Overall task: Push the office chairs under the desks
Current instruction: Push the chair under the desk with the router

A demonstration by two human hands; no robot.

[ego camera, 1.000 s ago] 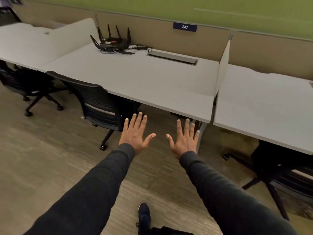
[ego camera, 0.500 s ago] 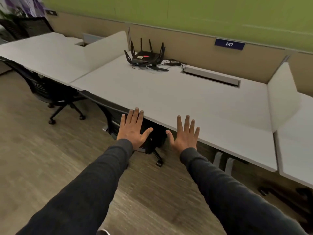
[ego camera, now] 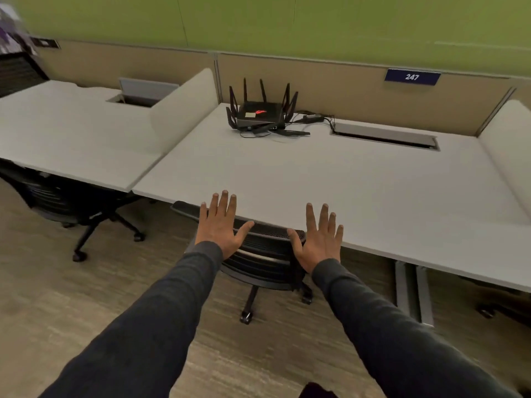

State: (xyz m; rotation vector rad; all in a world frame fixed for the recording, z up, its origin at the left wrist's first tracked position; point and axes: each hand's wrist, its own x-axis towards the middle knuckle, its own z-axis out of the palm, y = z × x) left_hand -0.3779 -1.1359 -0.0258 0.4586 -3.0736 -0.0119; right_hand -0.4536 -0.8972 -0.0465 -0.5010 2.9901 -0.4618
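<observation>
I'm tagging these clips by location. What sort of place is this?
Most likely a shared office: long white desks split by low dividers, black wheeled office chairs tucked under them, and a blue seat-number plate reading 247 on the tan partition.

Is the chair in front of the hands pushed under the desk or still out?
Mostly in. The chair backrest top sits at the desk front edge; the seat is hidden beneath, while part of the wheeled base shows on the floor.
</observation>
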